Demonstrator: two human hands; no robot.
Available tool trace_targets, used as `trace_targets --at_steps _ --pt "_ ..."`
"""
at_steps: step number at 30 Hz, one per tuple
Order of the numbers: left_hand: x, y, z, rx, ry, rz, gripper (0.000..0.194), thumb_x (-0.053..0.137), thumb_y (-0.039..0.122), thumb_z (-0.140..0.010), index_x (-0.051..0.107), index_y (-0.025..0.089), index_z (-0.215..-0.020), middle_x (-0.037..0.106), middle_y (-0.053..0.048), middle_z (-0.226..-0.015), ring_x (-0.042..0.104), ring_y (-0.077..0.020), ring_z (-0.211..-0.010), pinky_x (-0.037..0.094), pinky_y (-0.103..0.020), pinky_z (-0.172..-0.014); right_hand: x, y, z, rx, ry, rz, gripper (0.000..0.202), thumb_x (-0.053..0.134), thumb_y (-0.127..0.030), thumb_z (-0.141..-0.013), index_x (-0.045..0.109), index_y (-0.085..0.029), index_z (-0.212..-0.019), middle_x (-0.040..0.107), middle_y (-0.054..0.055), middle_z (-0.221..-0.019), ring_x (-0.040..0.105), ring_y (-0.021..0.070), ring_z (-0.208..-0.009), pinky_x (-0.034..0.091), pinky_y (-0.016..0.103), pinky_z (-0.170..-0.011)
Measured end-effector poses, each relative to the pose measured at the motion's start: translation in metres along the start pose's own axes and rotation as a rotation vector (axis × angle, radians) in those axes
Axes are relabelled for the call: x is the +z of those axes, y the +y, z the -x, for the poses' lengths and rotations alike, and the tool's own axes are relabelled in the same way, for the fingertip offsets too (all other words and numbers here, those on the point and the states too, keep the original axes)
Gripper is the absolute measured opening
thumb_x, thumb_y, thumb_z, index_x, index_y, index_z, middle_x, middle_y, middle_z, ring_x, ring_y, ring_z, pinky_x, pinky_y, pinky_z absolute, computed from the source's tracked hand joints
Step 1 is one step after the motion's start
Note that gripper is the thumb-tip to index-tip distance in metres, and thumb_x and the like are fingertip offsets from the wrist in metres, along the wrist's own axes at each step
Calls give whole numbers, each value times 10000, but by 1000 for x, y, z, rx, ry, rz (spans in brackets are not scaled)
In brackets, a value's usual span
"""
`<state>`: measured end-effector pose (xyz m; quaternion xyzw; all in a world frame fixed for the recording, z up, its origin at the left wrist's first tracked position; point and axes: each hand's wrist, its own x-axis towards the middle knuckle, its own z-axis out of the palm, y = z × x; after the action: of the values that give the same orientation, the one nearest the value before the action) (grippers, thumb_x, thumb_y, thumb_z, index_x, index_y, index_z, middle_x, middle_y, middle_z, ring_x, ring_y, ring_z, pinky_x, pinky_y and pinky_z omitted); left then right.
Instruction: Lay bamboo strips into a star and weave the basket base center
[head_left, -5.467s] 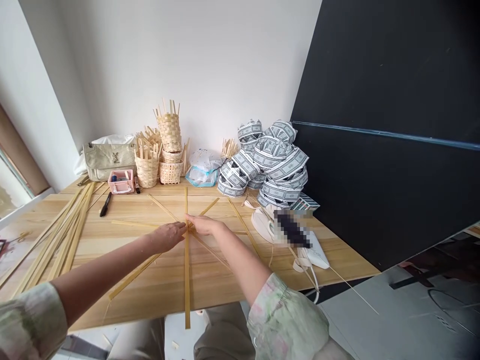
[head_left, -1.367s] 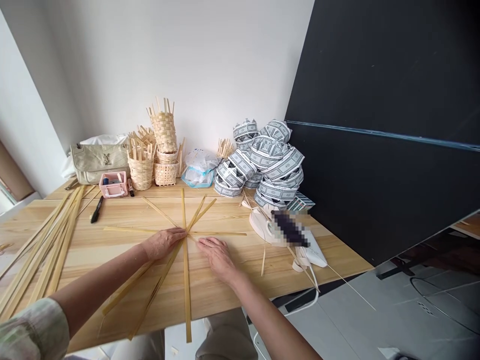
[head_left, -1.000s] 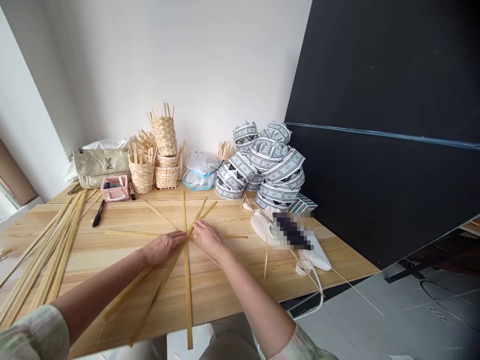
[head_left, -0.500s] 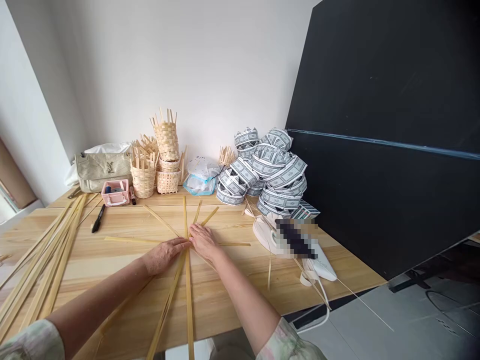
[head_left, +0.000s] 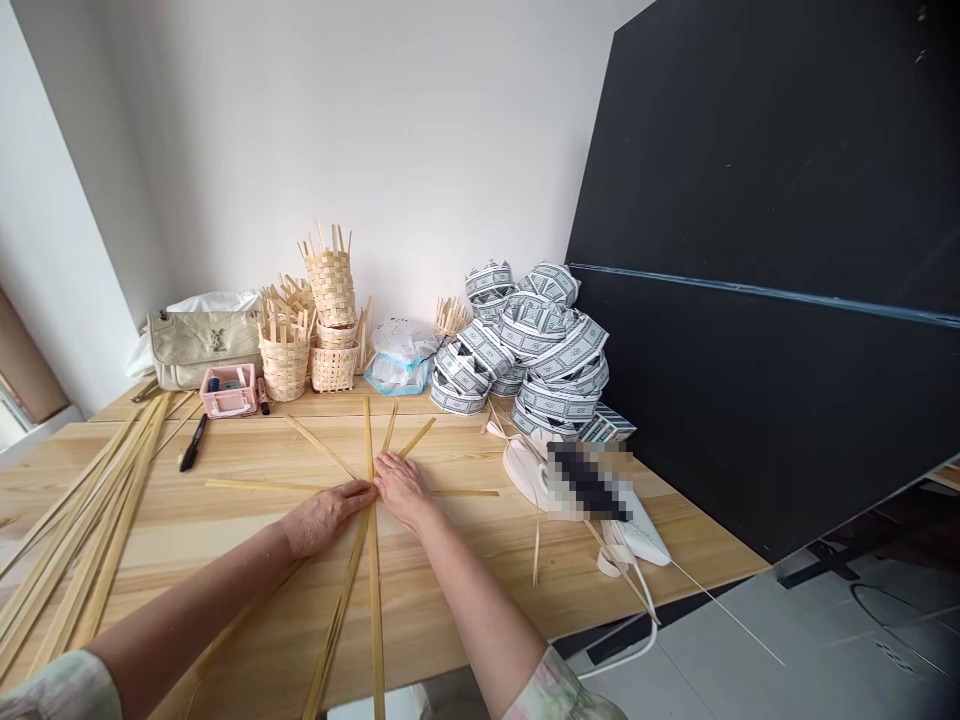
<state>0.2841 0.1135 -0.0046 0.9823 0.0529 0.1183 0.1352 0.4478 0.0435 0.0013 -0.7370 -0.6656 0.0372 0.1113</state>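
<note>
Flat bamboo strips lie crossed on the wooden table like the spokes of a wheel. Both hands meet at their crossing point, which the fingers mostly cover. My left hand comes in from the left, its fingers closed together and pinching down on the strips. My right hand sits against the left fingertips, its bent fingers closed over the crossing from the right. One strip sticks out to the left, and another strip points up and right beyond my right fingers.
A bundle of loose strips covers the table's left side. Behind stand a marker, a pink basket, a bag, woven baskets and patterned paper bands. White tape lies right, below a black panel.
The hands stay on the crossing with almost the same grip. The whole view has shifted slightly, and the strips keep their arrangement.
</note>
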Motion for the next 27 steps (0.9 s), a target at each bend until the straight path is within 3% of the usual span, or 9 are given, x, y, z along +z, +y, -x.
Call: trace_targets --at_steps 11,17,27 --pt "-4 -1 -4 41 11 55 400 320 106 -845 471 210 -1200 475 -55 -1252 458 -158 -1132 362 -272 -967 2 -5 3 42 49 -23 398 286 -234 -865 383 -198 -1249 363 37 -1348 278 152 -1231 208 341 -989" --pt "-12 10 -6 12 1 49 297 378 244 -865 528 186 -1115 544 -67 -1152 488 -173 -1095 384 -294 -946 4 -5 3 56 55 -42 417 289 -251 -864 374 -171 -1264 355 36 -1356 262 159 -1242 194 330 -997" --pt "-13 21 -7 -118 -28 -10 365 467 194 -790 447 155 -1152 472 -110 -1208 512 -206 -1056 404 -319 -912 -8 3 3 -17 -109 -88 511 291 -292 -851 261 -121 -1331 235 79 -1409 170 153 -1287 137 338 -1026"
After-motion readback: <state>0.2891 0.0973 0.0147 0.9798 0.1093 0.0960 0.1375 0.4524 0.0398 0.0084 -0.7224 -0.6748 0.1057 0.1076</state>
